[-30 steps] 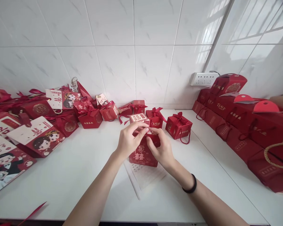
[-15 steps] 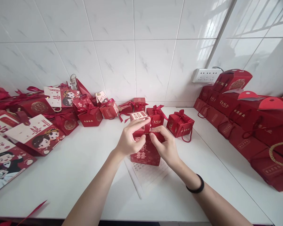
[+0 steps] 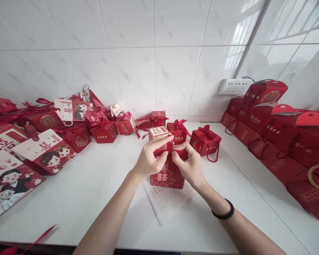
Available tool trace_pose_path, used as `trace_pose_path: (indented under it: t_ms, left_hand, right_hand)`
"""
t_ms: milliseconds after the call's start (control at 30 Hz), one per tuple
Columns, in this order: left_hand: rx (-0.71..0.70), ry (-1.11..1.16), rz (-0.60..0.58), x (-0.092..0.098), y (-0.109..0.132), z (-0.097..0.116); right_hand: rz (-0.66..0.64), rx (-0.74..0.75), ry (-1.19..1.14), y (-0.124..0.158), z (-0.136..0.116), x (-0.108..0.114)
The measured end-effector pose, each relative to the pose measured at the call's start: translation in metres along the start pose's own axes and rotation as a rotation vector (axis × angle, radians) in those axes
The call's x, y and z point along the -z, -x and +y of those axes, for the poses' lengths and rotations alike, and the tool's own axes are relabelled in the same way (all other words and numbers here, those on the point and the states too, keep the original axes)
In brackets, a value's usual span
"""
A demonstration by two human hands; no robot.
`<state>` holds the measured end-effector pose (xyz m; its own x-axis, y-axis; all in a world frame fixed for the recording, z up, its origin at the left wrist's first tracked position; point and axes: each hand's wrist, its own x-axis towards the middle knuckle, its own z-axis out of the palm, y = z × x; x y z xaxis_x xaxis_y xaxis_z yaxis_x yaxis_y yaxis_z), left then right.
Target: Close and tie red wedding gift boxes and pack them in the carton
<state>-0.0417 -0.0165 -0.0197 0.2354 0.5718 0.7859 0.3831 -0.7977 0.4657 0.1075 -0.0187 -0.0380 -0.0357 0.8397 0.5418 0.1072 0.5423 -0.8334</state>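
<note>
A red gift box (image 3: 168,177) with pale printed characters stands in front of me on a printed sheet of paper (image 3: 163,202). My left hand (image 3: 151,157) pinches the box's top edge on the left, its forefinger stretched over the top. From the other side, my right hand (image 3: 190,161) pinches the same top edge, thumb against the front. Both thumbs nearly meet at the middle of the edge. A small red box with a white printed top (image 3: 158,131) shows just behind the hands. My fingers partly hide the top of the held box.
Red boxes (image 3: 104,131) and printed card boxes (image 3: 46,150) crowd the left side. A bow-tied box (image 3: 206,140) stands right of my hands. Stacked red boxes (image 3: 273,156) line the right, below a white power strip (image 3: 235,86). A ribbon (image 3: 39,239) lies at the front left edge.
The whole view has shifted slightly, so everything appears a little further right. Both hands keep their pinch on the gift box's top edge, with hardly any change in finger position.
</note>
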Motion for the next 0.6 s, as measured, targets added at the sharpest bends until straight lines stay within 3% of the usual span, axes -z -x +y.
trace_pose_path:
  t_ms: [400, 600]
  left_hand:
    - [0.058, 0.052, -0.032, -0.0002, -0.0006, 0.0027]
    - [0.140, 0.135, -0.070, 0.0070, 0.0000, -0.0053]
  right_hand:
    - [-0.003, 0.092, 0.011, 0.0012, 0.0060, 0.0021]
    - [-0.020, 0.023, -0.030, 0.0009, 0.0063, 0.0017]
